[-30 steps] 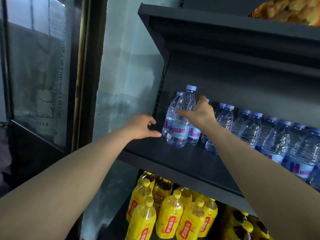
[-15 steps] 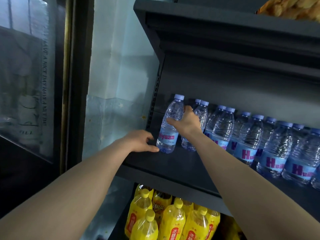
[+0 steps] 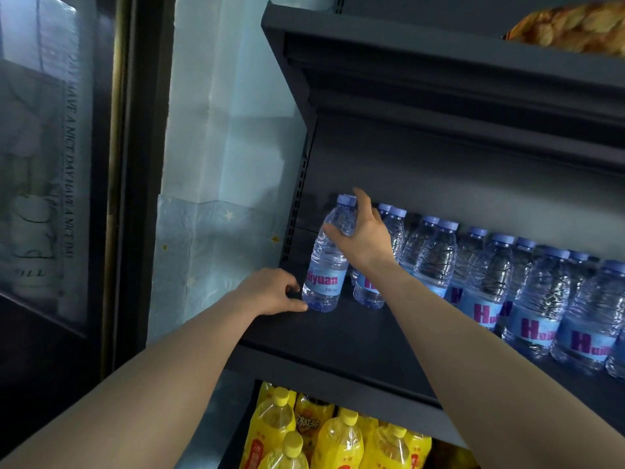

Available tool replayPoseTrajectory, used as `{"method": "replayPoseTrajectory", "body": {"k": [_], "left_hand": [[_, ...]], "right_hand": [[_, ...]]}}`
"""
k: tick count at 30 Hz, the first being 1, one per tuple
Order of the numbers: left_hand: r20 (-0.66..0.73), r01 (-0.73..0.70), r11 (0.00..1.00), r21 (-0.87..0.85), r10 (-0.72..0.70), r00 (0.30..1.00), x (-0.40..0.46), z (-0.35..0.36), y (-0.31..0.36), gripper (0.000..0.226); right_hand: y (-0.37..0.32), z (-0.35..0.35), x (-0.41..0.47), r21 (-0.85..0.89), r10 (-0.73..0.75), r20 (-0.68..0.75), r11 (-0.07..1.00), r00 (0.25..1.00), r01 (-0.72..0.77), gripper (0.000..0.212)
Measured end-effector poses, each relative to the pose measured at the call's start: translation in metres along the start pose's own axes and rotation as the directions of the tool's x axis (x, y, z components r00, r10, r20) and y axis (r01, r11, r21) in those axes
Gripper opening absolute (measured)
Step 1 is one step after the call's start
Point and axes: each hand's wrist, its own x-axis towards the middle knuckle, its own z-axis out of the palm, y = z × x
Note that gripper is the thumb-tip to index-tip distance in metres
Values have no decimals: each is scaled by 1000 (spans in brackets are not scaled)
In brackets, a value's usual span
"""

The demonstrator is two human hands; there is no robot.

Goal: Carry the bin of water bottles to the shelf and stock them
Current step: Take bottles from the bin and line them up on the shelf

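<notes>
1 clear plastic water bottle with a pale blue cap and blue label (image 3: 325,262) is what matters here. It stands upright at the left end of the dark grey metal shelf (image 3: 355,336), a bit left of centre in the frame, long axis straight up and down.

The right hand (image 3: 363,236) is up at the bottle's shoulder and neck, just to its right. Its fingers are spread and mostly straight, thumb reaching across the clear plastic, index finger pointing up past the cap. I'd call that a wide, loose hand, not a real grip; whether the thumb actually touches the plastic I can't tell.

The left hand (image 3: 274,292) sits lower, on the shelf surface just left of the bottle's base. Its fingers are loosely curled, holding nothing, with the thumb tip right at the foot of the bottle.

So the bottle is between the 2 hands: right hand high, left hand low. My guess is the next move is a small nudge or straighten, and the left hand is nearer the base for that.

To the right runs the row of matching clear water bottles with blue labels (image 3: 527,292), filling the shelf toward the right edge. Yellow drink bottles with yellow caps (image 3: 338,438) sit on the level below. No bin in view.
</notes>
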Motion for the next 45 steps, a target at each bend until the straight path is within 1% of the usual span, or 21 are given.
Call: {"method": "replayPoseTrajectory", "body": {"k": [2, 4, 10, 16, 18, 20, 23, 27, 30, 33, 37, 40, 43, 45], "left_hand": [[1, 18, 1000, 6, -18, 1000, -3, -2, -4, 58], [-1, 27, 1000, 14, -27, 1000, -5, -4, -8, 59], [-21, 17, 999, 30, -16, 1000, -6, -5, -10, 56], [-24, 30, 999, 40, -30, 999, -8, -4, -3, 54], [-80, 51, 996, 75, -45, 996, -12, -4, 1, 52], [-192, 71, 990, 125, -46, 980, -17, -6, 7, 49], [-385, 79, 980, 181, -3, 923, -30, -13, 24, 41], [-569, 85, 974, 212, 52, 820, -60, -20, 55, 35], [-639, 85, 972, 219, 77, 765, -89, -19, 78, 35], [-676, 96, 968, 231, 89, 731, -123, -12, 102, 35], [-697, 104, 966, 236, 94, 711, -177, 10, 134, 35], [-695, 123, 964, 238, 80, 715, -220, 37, 157, 34], [-692, 122, 968, 220, 67, 719, -260, 73, 177, 35], [-676, 125, 971, 204, 48, 735, -285, 103, 186, 35]], "right_hand": [[0, -2, 6, -63, -33, 32, 997, 999, 35, 75], [1, -2, 10, -87, -35, 36, 995, 999, 38, 70], [8, 4, 13, -80, -46, 8, 996, 999, 46, 63], [14, 5, 8, -70, -94, 10, 993, 996, 94, 65], [14, 3, 4, -102, -117, 19, 988, 993, 118, 64], [14, -1, -3, -181, -169, 20, 969, 985, 169, 61], [16, -10, -20, -321, -302, -31, 906, 953, 277, 59], [20, -30, -52, -437, -320, -32, 856, 947, 275, 53], [28, -48, -83, -480, -385, -25, 814, 923, 327, 43], [35, -67, -121, -508, -434, -22, 781, 901, 364, 37], [43, -96, -181, -503, -464, 6, 764, 886, 404, 39], [51, -116, -230, -494, -487, 32, 751, 873, 437, 39], [63, -130, -282, -451, -491, 45, 767, 870, 456, 40], [76, -132, -319, -426, -489, 62, 775, 870, 466, 41]]}}
